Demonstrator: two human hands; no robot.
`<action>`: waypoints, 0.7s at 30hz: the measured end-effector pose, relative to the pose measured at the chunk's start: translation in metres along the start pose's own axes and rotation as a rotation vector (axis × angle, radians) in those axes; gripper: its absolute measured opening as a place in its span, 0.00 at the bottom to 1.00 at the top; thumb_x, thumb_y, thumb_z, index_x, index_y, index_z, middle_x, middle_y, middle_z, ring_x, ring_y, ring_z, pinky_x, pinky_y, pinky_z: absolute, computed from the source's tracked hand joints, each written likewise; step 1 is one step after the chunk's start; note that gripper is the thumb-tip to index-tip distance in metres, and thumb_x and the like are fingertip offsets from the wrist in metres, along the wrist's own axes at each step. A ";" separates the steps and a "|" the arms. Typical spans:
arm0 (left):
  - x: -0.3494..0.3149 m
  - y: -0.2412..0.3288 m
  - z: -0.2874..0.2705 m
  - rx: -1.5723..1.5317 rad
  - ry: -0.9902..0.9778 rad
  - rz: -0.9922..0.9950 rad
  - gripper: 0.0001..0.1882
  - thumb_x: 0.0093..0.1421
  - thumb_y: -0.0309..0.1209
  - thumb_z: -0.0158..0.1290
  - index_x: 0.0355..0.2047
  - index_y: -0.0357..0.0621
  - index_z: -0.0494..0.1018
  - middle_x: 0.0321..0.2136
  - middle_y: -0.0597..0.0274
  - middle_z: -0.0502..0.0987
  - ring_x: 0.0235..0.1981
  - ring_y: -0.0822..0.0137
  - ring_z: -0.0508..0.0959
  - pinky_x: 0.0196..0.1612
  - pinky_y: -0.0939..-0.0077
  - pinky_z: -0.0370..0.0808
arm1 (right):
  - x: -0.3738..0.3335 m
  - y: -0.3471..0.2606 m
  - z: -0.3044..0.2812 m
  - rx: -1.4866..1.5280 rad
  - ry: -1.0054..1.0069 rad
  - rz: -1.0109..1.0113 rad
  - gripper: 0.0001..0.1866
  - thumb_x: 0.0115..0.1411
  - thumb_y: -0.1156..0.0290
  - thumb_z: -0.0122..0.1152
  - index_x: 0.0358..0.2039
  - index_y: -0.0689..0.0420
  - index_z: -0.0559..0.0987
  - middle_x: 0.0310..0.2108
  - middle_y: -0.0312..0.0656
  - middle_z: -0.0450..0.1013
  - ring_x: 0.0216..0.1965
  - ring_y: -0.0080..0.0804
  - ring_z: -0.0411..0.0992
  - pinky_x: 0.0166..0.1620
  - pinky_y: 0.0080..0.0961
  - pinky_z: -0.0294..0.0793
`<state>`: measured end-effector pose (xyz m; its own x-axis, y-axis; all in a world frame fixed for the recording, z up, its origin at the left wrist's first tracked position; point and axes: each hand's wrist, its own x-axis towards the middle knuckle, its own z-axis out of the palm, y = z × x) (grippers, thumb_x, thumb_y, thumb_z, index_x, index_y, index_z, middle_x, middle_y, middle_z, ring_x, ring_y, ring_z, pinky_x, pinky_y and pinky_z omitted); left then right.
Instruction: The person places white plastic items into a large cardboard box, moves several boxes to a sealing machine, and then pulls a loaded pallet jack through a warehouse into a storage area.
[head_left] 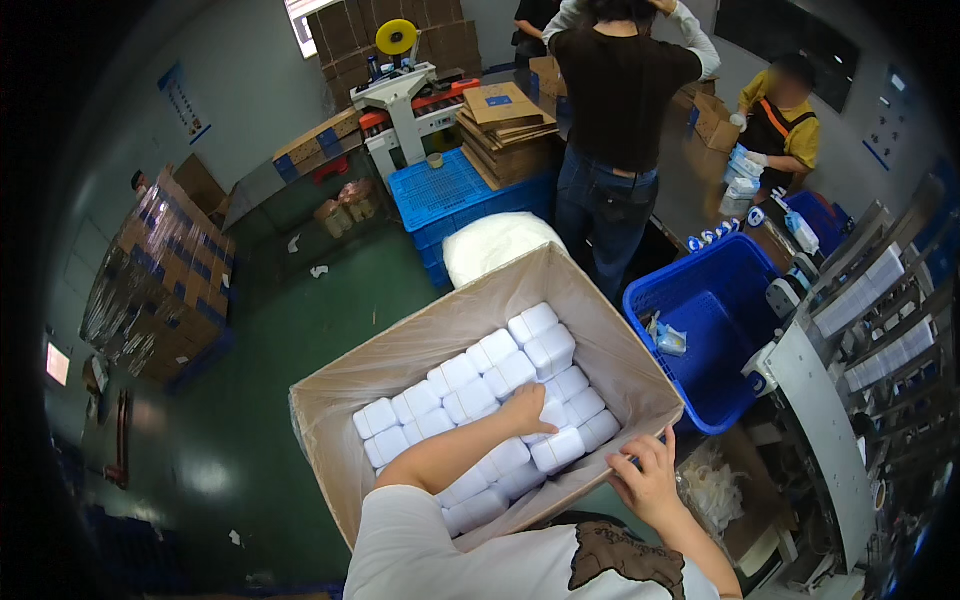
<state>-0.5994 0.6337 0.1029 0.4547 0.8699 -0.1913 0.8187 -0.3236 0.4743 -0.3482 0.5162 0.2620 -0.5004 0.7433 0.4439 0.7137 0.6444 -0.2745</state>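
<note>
The left hand [526,408] reaches down into a large open carton [590,310] lined with clear plastic [430,345], its fingers spread over white bundles [510,373] packed in rows – its grip lies on them, but whether it has closed around one I cannot tell. The right hand [650,470] rests on the carton's near right rim, thumb and fingers apart at the edge; how firm that grip is cannot be seen. The bundles show plain white, with thin bands around some. Lettering runs across a brown patch [625,555] on the white shirt. Blue label patches mark the plastic-wrapped cartons [165,270] at the left and the top of the flattened cardboard stack [500,120], their print too small to make out. Two wall posters [185,103] [885,115] carry blue writing – unreadable from here. Just right of the carton, a blue basket [720,310] holds a small white-and-blue packet [672,342]. Beyond, a co-worker with yellow sleeves [795,125] sits by a surface [690,185] with printed white-and-blue packs [742,180]
</note>
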 end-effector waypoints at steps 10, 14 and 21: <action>0.016 0.009 -0.029 -0.089 -0.451 -0.203 0.62 0.35 0.52 0.64 0.60 0.27 0.43 0.53 0.27 0.57 0.57 0.41 0.58 0.58 0.65 0.58 | 0.000 0.002 -0.005 0.017 -0.017 -0.005 0.21 0.41 0.69 0.67 0.39 0.44 0.74 0.38 0.35 0.65 0.46 0.35 0.63 0.58 0.55 0.48; 0.017 0.003 -0.003 -0.123 -0.448 -0.237 0.63 0.34 0.53 0.65 0.61 0.29 0.43 0.55 0.29 0.54 0.58 0.42 0.56 0.60 0.63 0.55 | 0.000 0.002 -0.007 0.010 -0.028 -0.015 0.22 0.40 0.68 0.67 0.39 0.45 0.74 0.37 0.35 0.65 0.46 0.36 0.63 0.58 0.55 0.48; -0.007 0.026 -0.057 -0.423 -0.250 0.013 0.60 0.36 0.46 0.65 0.61 0.32 0.43 0.59 0.35 0.49 0.61 0.47 0.53 0.61 0.64 0.54 | 0.019 0.006 -0.046 0.334 -0.092 0.029 0.25 0.43 0.65 0.68 0.44 0.52 0.73 0.41 0.41 0.67 0.47 0.42 0.64 0.57 0.48 0.55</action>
<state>-0.6014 0.6402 0.1658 0.5765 0.7339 -0.3592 0.6217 -0.1087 0.7757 -0.3306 0.5258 0.3083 -0.5352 0.7653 0.3576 0.5361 0.6349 -0.5563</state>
